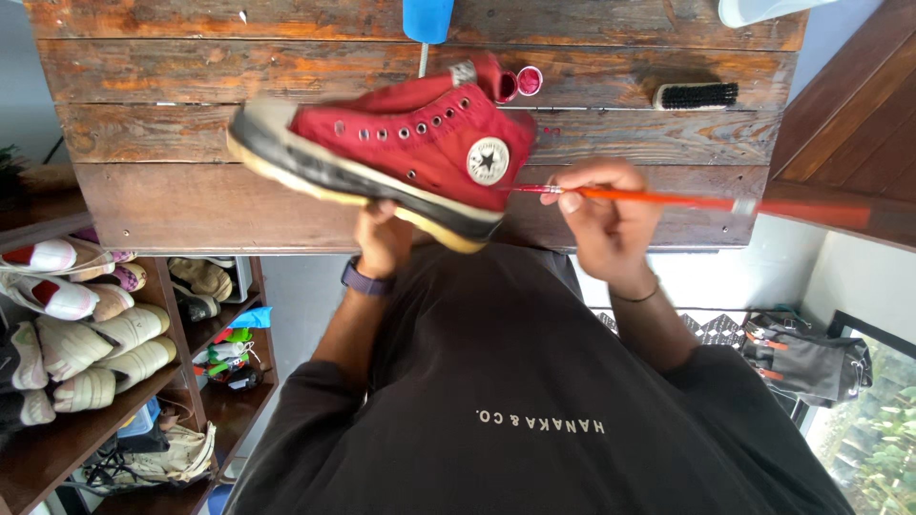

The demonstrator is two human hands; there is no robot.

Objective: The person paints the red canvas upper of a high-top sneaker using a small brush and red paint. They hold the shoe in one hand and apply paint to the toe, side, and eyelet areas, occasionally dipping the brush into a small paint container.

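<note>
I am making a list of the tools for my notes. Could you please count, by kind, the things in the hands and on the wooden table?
Red high-top shoe, in left hand: 1
Orange-handled paintbrush, in right hand: 1
Black-bristled scrub brush: 1
Small round red paint pots or lids: 2
Blue object, far edge: 1
White object, cut off: 1
Total: 7

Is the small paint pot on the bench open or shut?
Open. The paint pot shows a round red inside, and what looks like its lid lies beside it, behind the shoe.
</note>
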